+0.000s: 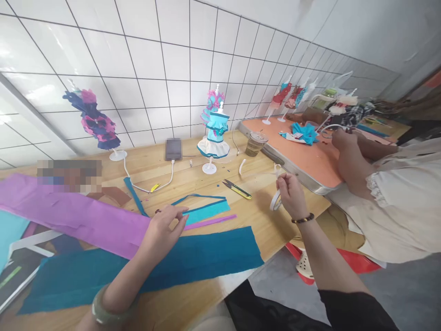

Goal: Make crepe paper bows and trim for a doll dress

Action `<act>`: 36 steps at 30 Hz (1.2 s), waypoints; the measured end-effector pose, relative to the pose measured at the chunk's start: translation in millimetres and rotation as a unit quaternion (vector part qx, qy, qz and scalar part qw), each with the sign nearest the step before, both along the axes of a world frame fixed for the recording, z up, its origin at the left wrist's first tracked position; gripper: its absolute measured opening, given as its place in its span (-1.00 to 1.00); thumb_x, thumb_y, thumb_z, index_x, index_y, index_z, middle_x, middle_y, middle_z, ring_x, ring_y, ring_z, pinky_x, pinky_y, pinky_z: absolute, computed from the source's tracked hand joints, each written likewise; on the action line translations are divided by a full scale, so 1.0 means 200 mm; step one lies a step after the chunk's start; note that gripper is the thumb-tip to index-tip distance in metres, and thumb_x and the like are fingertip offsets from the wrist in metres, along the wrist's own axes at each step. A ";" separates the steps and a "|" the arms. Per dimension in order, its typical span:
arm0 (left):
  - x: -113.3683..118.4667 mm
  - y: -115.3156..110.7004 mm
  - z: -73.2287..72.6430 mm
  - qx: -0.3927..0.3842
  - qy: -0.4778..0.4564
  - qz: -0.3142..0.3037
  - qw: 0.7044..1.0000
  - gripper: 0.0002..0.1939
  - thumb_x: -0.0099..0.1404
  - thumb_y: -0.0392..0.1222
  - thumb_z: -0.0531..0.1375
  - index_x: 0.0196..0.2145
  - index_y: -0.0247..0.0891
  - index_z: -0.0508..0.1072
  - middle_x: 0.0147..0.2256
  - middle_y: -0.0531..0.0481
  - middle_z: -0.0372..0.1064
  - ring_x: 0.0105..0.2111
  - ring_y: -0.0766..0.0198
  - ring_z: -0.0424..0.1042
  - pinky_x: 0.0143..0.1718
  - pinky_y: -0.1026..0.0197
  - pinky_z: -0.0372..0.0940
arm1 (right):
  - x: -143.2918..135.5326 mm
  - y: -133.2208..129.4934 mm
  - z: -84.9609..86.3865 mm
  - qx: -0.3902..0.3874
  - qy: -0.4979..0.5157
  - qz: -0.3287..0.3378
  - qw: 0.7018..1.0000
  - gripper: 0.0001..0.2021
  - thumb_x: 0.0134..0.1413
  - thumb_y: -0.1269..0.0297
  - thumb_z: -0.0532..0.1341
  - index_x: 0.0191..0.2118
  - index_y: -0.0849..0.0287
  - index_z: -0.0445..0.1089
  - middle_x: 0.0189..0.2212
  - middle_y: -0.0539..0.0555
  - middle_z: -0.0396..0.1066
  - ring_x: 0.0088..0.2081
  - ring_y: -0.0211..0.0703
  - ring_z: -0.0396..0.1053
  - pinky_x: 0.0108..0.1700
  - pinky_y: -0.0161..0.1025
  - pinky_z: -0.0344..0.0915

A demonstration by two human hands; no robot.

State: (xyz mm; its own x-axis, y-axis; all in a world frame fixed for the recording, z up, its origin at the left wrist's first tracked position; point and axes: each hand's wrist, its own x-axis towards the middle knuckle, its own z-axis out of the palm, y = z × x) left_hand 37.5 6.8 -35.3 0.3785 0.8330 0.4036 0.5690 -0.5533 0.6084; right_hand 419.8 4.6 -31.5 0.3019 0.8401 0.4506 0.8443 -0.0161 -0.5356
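My right hand (291, 194) is closed on a roll of white tape (275, 201), which hangs below its fingers over the table's right part. A loose whitish end (277, 170) sticks up by the fingertips. My left hand (169, 225) hovers at the middle of the table, thumb and forefinger apart, with nothing visible between them. Close to it lie a light-blue crepe strip (210, 211) with a dark teal edge and a thin purple strip (215, 222). Beneath the left forearm, a wide dark teal crepe sheet (220, 255) is spread, partly hidden by the arm.
Yellow thread snips (237, 189) lie mid-table. Behind stand small dress forms in a light-blue dress (217, 128) and a navy-pink dress (98, 122), plus a plastic cup (256, 144). A purple sheet (79, 211) lies left. A co-worker's arm (354, 156) reaches over the orange table (310, 163).
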 end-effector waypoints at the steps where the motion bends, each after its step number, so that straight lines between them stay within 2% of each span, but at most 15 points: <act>1: 0.01 -0.01 0.01 -0.007 -0.017 -0.002 1.000 -0.80 0.26 -0.18 0.04 -0.20 -0.25 0.38 -0.48 0.03 0.33 -0.34 0.28 0.33 -0.23 0.19 0.22 | -0.06 -0.04 0.03 0.034 -0.012 0.029 0.999 -0.81 0.18 0.17 -0.07 -0.23 0.15 0.17 -0.47 0.04 0.28 -0.51 -0.22 0.25 -0.41 -0.27 0.23; 4: 0.02 -0.03 0.04 -0.048 -0.060 -0.005 0.997 -0.81 0.23 -0.16 0.09 -0.22 -0.24 0.39 -0.43 0.02 0.36 -0.33 0.29 0.33 -0.22 0.20 0.24 | -0.27 -0.15 0.15 0.091 -0.095 0.134 0.982 -0.89 0.15 0.27 0.01 -0.26 0.14 0.22 -0.44 0.06 0.32 -0.47 -0.21 0.29 -0.39 -0.26 0.23; 7: 0.04 -0.07 0.09 -0.105 -0.110 -0.017 0.988 -0.76 0.21 -0.14 0.11 -0.16 -0.22 0.38 -0.27 -0.05 0.40 -0.26 0.25 0.34 -0.16 0.15 0.26 | -0.47 -0.23 0.25 0.070 -0.154 0.284 0.944 -0.92 0.12 0.42 0.02 -0.27 0.16 0.21 -0.48 0.06 0.35 -0.48 -0.24 0.31 -0.44 -0.31 0.22; 8: 0.04 -0.09 0.11 -0.123 -0.130 -0.031 0.983 -0.72 0.21 -0.14 0.11 -0.11 -0.21 0.36 -0.17 -0.08 0.39 -0.19 0.22 0.33 -0.10 0.12 0.24 | -0.53 -0.24 0.28 0.073 -0.164 0.319 0.930 -0.91 0.12 0.45 0.02 -0.27 0.17 0.21 -0.48 0.06 0.35 -0.47 -0.24 0.31 -0.45 -0.32 0.22; 11: 0.05 -0.13 0.17 -0.177 -0.166 -0.132 0.961 -0.57 0.21 -0.17 0.12 0.05 -0.18 0.26 0.05 -0.12 0.25 0.06 0.13 0.19 0.09 0.05 0.08 | -0.66 -0.27 0.32 0.094 -0.193 0.390 0.895 -0.87 0.09 0.49 0.04 -0.23 0.19 0.21 -0.47 0.08 0.37 -0.44 -0.23 0.31 -0.42 -0.30 0.24; 13: 0.05 -0.16 0.20 -0.239 -0.197 -0.180 0.934 -0.51 0.21 -0.18 0.13 0.10 -0.16 0.20 0.08 -0.13 0.21 0.09 0.11 0.15 0.11 0.05 0.05 | -0.71 -0.26 0.33 0.116 -0.223 0.410 0.877 -0.85 0.07 0.49 0.07 -0.20 0.20 0.21 -0.45 0.09 0.38 -0.41 -0.21 0.31 -0.38 -0.27 0.25; 15: 0.05 -0.18 0.22 -0.330 -0.245 -0.229 0.882 -0.47 0.22 -0.18 0.12 0.14 -0.16 0.13 0.02 -0.15 0.27 0.04 0.10 0.23 0.03 0.06 0.14 | -0.74 -0.26 0.33 0.133 -0.258 0.413 0.863 -0.84 0.05 0.49 0.09 -0.20 0.21 0.21 -0.43 0.11 0.39 -0.39 -0.19 0.31 -0.35 -0.24 0.25; 18: 0.06 -0.18 0.22 -0.441 -0.330 -0.280 0.787 -0.44 0.24 -0.19 0.11 0.17 -0.20 0.05 -0.16 -0.16 0.38 -0.19 0.15 0.41 -0.13 0.08 0.23 | -0.75 -0.24 0.33 0.145 -0.299 0.401 0.854 -0.84 0.04 0.47 0.13 -0.21 0.22 0.23 -0.39 0.14 0.41 -0.34 -0.16 0.33 -0.34 -0.22 0.25; 20: 0.06 -0.17 0.21 -0.479 -0.364 -0.278 0.749 -0.41 0.21 -0.21 0.13 0.17 -0.21 0.04 -0.25 -0.14 0.40 -0.36 0.23 0.43 -0.28 0.16 0.24 | -0.75 -0.24 0.32 0.147 -0.314 0.389 0.853 -0.83 0.02 0.47 0.15 -0.21 0.22 0.24 -0.38 0.14 0.41 -0.33 -0.15 0.33 -0.33 -0.21 0.26; 22: 0.06 -0.16 0.21 -0.519 -0.372 -0.267 0.722 -0.41 0.18 -0.22 0.16 0.14 -0.22 0.07 -0.36 -0.07 0.37 -0.53 0.38 0.34 -0.48 0.29 0.16 | -0.74 -0.25 0.31 0.151 -0.322 0.380 0.854 -0.81 0.01 0.49 0.17 -0.21 0.23 0.24 -0.39 0.14 0.42 -0.35 -0.15 0.32 -0.33 -0.20 0.26; 24: 0.06 -0.15 0.20 -0.564 -0.357 -0.254 0.700 -0.49 0.20 -0.16 0.14 0.09 -0.23 0.16 -0.49 0.04 0.27 -0.65 0.51 0.12 -0.62 0.38 -0.05 | -0.73 -0.26 0.29 0.159 -0.327 0.371 0.855 -0.76 -0.01 0.50 0.18 -0.17 0.25 0.24 -0.38 0.14 0.43 -0.36 -0.15 0.33 -0.33 -0.20 0.25; 26: 0.05 -0.14 0.20 -0.588 -0.332 -0.233 0.700 -0.60 0.23 -0.06 0.08 0.00 -0.27 0.27 -0.59 0.14 0.10 -0.69 0.55 -0.06 -0.67 0.38 -0.22 | -0.71 -0.27 0.27 0.169 -0.335 0.357 0.855 -0.71 -0.03 0.51 0.20 -0.13 0.25 0.23 -0.37 0.14 0.44 -0.36 -0.16 0.33 -0.34 -0.21 0.25; 28: 0.05 -0.14 0.21 -0.585 -0.299 -0.220 0.721 -0.61 0.26 0.02 0.01 -0.11 -0.31 0.36 -0.63 0.17 -0.01 -0.69 0.52 -0.13 -0.67 0.36 -0.27 | -0.67 -0.28 0.24 0.177 -0.343 0.340 0.858 -0.66 -0.03 0.51 0.21 -0.08 0.25 0.22 -0.37 0.13 0.46 -0.37 -0.18 0.35 -0.35 -0.23 0.25; 32: 0.06 -0.15 0.21 -0.559 -0.244 -0.235 0.757 -0.55 0.28 0.09 -0.07 -0.24 -0.32 0.42 -0.71 0.19 -0.09 -0.71 0.48 -0.17 -0.68 0.33 -0.18 | -0.60 -0.31 0.18 0.184 -0.335 0.303 0.873 -0.59 -0.02 0.51 0.21 -0.01 0.20 0.22 -0.37 0.08 0.48 -0.37 -0.19 0.36 -0.32 -0.23 0.26; 36: 0.09 -0.16 0.19 -0.533 -0.196 -0.249 0.785 -0.59 0.28 0.04 -0.05 -0.19 -0.31 0.40 -0.74 0.21 -0.06 -0.71 0.46 -0.09 -0.65 0.34 -0.09 | -0.56 -0.34 0.12 0.211 -0.298 0.268 0.891 -0.52 -0.03 0.50 0.23 0.06 0.18 0.18 -0.36 0.10 0.49 -0.32 -0.17 0.39 -0.28 -0.22 0.30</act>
